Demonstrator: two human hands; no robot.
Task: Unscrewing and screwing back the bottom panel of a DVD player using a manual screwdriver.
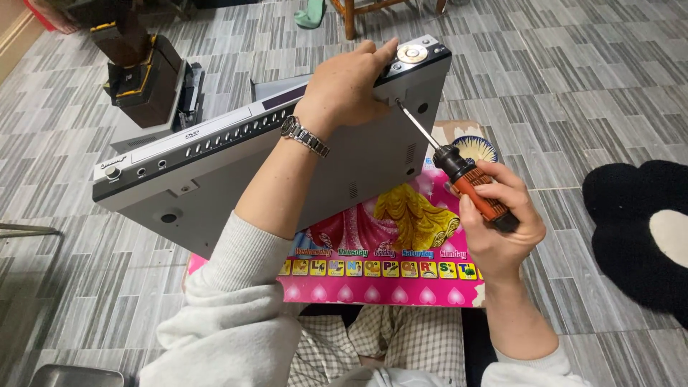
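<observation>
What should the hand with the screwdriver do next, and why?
Probably turn the screwdriver in place. Its tip already sits at a screw spot on the underside of the grey player, near the front corner, and the right hand grips the orange handle. The left hand holds the tilted player on its edge, so it looks braced for a twist.

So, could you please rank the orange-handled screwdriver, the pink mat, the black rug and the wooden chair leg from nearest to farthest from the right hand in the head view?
1. orange-handled screwdriver: held in the right hand.
2. pink mat: just beneath and left.
3. black rug: further right.
4. wooden chair leg: far, top centre.
</observation>
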